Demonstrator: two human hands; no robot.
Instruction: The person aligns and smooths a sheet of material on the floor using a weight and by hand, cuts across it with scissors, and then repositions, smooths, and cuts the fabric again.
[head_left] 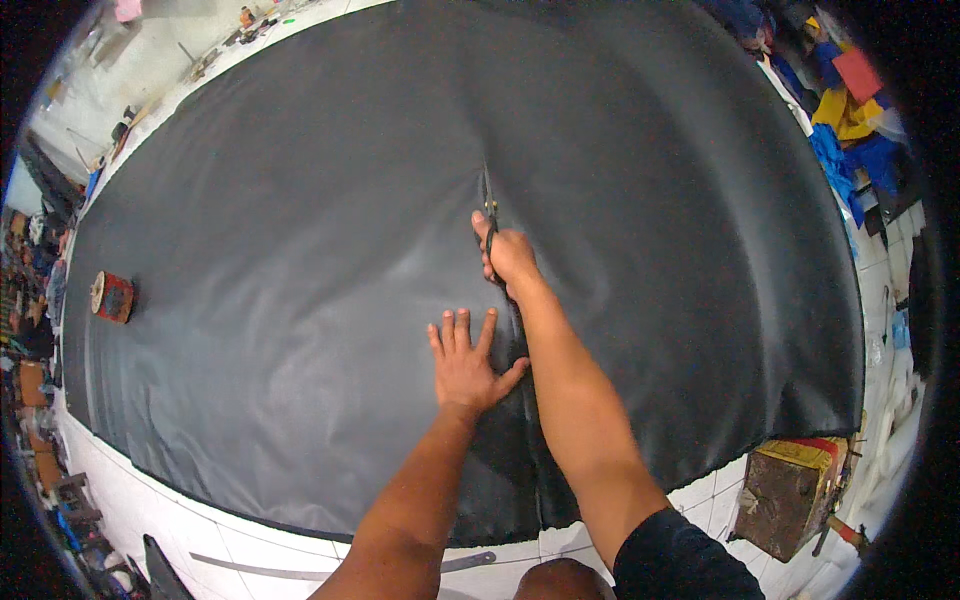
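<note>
Gripping one scissors (489,212), right hand (510,255); left hand (466,362) fingers spread on one black cloth (300,250)

A red cylindrical weight (112,297) is set near the left edge of the table (300,555), whose white tiled surface is seen along the near edge. A worn block with a yellow and red top (790,490) is placed at the near right corner. Scraps of blue, yellow and red cloth (850,110) are piled beyond the far right corner. Small cluttered items (245,25), too small to be identified, are scattered along the far left edge.
</note>
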